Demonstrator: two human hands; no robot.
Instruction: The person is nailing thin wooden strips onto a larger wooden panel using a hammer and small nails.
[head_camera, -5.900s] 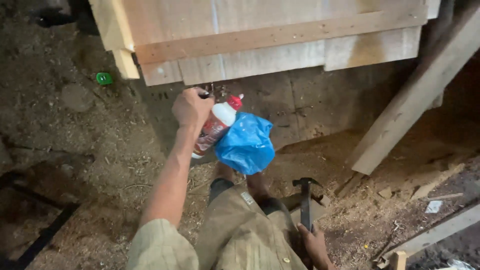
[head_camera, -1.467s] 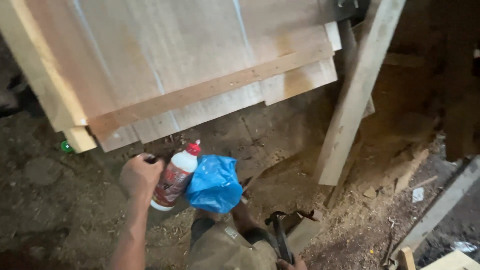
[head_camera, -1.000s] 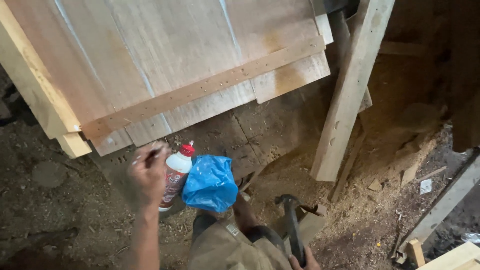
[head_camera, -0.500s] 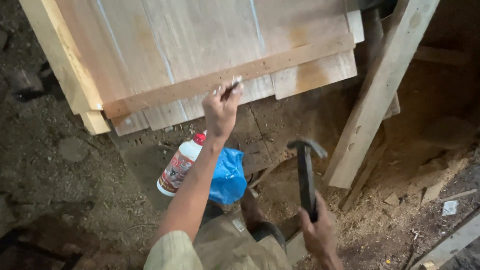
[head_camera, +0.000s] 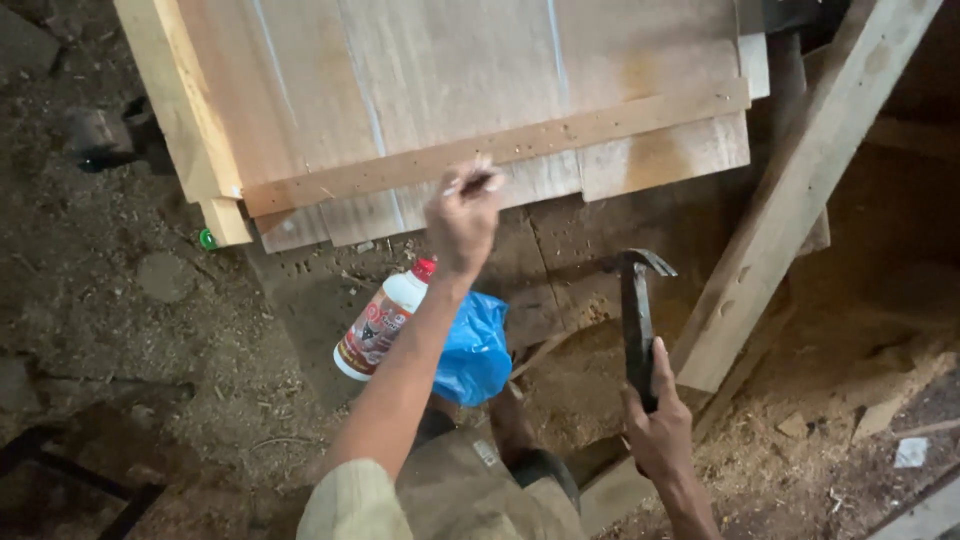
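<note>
My left hand (head_camera: 462, 218) is raised in front of a wooden panel (head_camera: 450, 90), pinching a small nail (head_camera: 470, 183) next to the batten (head_camera: 500, 145) that crosses the boards. My right hand (head_camera: 655, 425) grips the black handle of a claw hammer (head_camera: 636, 310), held upright with its head at the top, to the right of the left arm. Below the left forearm lie a white bottle with a red cap (head_camera: 385, 320) and a blue plastic bag (head_camera: 475, 350) on the ground.
A slanted wooden beam (head_camera: 800, 190) leans at the right. Sawdust and wood scraps (head_camera: 880, 400) cover the dirt floor. A small green cap (head_camera: 207, 238) lies beside the panel's left corner. My knees (head_camera: 480, 480) are at the bottom of the view.
My left hand left the bottle and bag on the ground and rose to the batten with a nail. My right hand lifted the hammer from the ground to upright.
</note>
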